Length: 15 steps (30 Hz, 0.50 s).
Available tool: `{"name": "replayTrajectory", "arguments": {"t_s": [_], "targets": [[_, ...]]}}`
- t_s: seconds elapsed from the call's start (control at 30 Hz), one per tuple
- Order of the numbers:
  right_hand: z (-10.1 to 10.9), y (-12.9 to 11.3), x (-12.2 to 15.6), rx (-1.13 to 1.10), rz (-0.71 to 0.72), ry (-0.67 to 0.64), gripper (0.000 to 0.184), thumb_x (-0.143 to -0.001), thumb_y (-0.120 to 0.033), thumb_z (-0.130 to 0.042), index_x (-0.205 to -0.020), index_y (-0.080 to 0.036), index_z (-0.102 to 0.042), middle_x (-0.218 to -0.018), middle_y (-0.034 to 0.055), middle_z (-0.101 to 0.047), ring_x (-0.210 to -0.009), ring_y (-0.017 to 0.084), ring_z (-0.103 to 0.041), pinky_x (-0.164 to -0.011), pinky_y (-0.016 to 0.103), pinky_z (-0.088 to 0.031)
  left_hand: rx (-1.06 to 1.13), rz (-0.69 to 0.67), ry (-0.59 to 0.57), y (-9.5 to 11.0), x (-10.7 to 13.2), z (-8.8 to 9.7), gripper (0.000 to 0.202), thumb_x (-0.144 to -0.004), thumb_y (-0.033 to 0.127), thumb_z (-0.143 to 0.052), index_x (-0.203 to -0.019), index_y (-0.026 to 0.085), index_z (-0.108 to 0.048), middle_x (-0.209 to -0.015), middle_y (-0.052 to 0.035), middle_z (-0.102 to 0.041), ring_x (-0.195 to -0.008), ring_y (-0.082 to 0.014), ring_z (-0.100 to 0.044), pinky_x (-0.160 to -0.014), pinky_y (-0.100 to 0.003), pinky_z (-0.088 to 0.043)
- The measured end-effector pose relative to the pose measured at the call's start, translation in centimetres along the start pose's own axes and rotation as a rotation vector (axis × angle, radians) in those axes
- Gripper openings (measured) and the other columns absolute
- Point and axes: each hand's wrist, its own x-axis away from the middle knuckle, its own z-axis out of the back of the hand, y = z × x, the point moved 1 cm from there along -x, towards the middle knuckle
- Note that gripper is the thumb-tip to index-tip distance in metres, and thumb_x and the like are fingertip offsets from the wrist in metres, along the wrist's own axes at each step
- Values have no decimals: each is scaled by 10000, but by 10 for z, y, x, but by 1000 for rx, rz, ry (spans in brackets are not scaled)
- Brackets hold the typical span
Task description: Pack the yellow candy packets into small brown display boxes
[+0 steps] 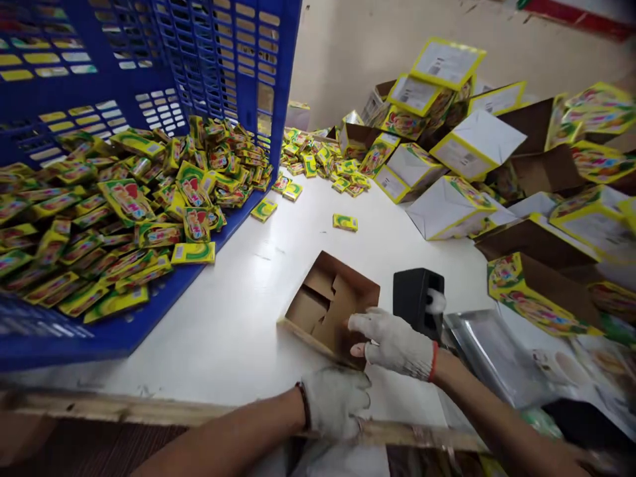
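Box (342,301): where is it lying, and how are the grips standing?

It is sitting open-topped on the bench (238,291). The gloved right grip (397,341) is hovering at its near right side, fingers parted, seemingly holding nothing; the left grip (335,401) is resting by the near corner, its closure impossible to tell.

How is it likely handling?

Probably light, fairly stiff, crushable; opposite walls are offering the best hold.

Any writing?

Packs (126,201) are bearing lettering, cartons (447,64) barcodes, all too blurred for reading.
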Motion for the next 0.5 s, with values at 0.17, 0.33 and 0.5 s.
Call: {"name": "replayTrajectory", "arguments": {"t_s": [0.17, 0.33, 0.5], "targets": [[-38, -16, 35, 155, 130, 57, 228, -966, -239, -409, -849, -201, -601, -857, 48, -671, -804, 187, -587, -954, 400, -351, 67, -6, 142, 42, 38, 30, 256, -914, 339, -543, -705, 214, -622, -756, -12, -662, -699, -150, -574, -638, -291, -450], [-19, -24, 18, 148, -78, 146, 197, -856, -126, -491, -992, -181, -622, -1045, 92, -692, -973, 207, -612, -818, 299, -412, -168, 386, 341, 25, 41, 107, 272, -955, 218, -402, -885, 168, -660, -915, -102, -661, -921, -223, -594, -852, -366, -480], [-6, -18, -34, 191, -295, -18, 326, -826, -106, -557, -1109, -187, -696, -1174, 147, -714, -1022, 272, -683, -781, 328, -482, -284, 578, -50, -27, -4, 135, 218, -810, 153, -589, -961, 57, -714, -1054, -232, -682, -1030, -343, -611, -905, -454, -478]]}}
